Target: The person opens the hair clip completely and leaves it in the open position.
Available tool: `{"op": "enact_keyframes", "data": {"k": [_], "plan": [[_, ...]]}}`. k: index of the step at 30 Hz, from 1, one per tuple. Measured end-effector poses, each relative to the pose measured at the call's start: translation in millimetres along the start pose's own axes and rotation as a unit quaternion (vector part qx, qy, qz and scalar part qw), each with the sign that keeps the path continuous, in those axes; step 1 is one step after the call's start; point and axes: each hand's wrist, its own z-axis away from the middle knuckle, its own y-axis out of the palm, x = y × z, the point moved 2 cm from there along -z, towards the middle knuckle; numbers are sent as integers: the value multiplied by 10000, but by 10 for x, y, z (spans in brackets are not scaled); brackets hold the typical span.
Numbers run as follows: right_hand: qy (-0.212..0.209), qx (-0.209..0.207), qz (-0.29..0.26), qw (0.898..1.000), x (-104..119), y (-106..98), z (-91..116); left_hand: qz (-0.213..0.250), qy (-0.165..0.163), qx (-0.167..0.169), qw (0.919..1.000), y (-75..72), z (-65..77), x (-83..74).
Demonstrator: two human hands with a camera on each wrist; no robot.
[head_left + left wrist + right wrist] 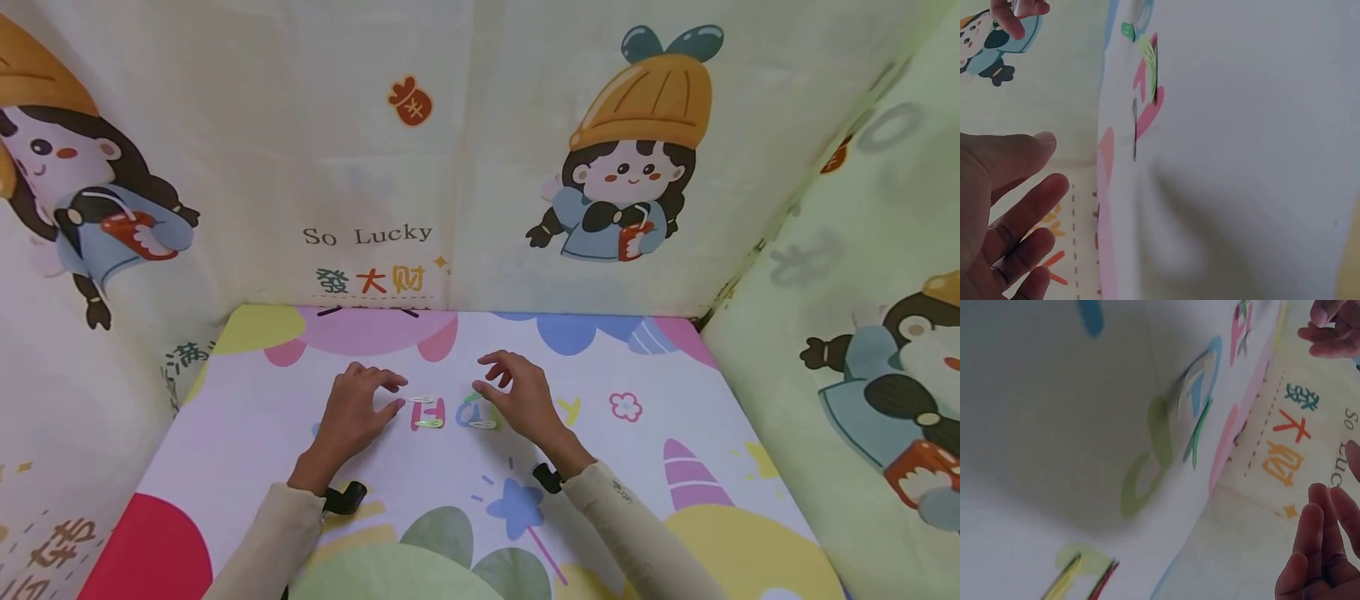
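Both hands hover over the printed tabletop with bent fingers and nothing held. My left hand (357,410) has its thumb and fingertips apart, just left of a white snap hair clip (420,399). Below that clip, a light green hair clip (429,423) lies on the printed pink letter. My right hand (522,402) is beside the printed blue letter, its thumb tip overlapping a green hair clip (472,397) in the head view. The right wrist view shows that green clip (1197,434) on the tabletop, apart from the fingers. A second white clip (482,425) lies below it.
In the right wrist view, a yellow clip (1062,579) and a dark red clip (1103,580) lie nearer the right hand's side. Printed cloth walls (495,167) enclose the tabletop (420,475) at the back and both sides. Black wrist straps (346,497) show at the sleeves.
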Motion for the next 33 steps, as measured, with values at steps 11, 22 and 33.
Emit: {"op": "enact_keyframes", "data": {"k": [11,22,33], "plan": [[639,598,-403,9953,46,348,-45,55,-251,120,9996,160,-9,81],[878,994,-237,9909,107,597,-122,2,-580,322,9978,297,-87,80],[858,1289,419,9870,178,781,-232,-26,-741,422,9963,414,-128,128]]}}
